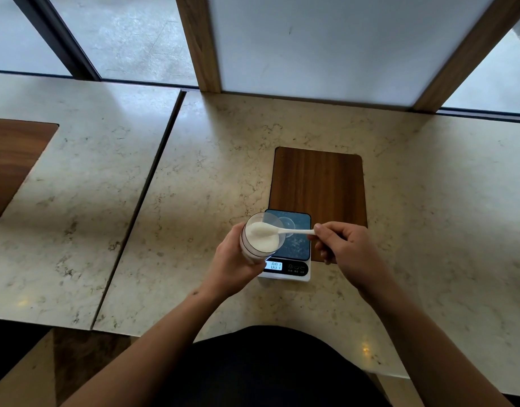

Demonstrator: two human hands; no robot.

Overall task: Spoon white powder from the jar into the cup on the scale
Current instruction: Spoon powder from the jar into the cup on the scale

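Note:
My left hand (230,261) grips a clear glass jar (260,239) of white powder, tilted toward the scale and held just left of it. My right hand (345,247) pinches the handle of a white plastic spoon (285,230); its bowl sits at the jar's mouth, heaped with powder. A small clear cup (288,226) stands on the dark platform of the white kitchen scale (294,245), partly behind the jar's rim and under the spoon handle. The scale's display (274,265) is lit.
The scale rests on a marble counter (194,186), overlapping the near edge of a wooden inlay panel (319,183). A seam splits the counter on the left, where another wooden inlay (12,160) lies. Wooden posts and a white panel rise behind the counter.

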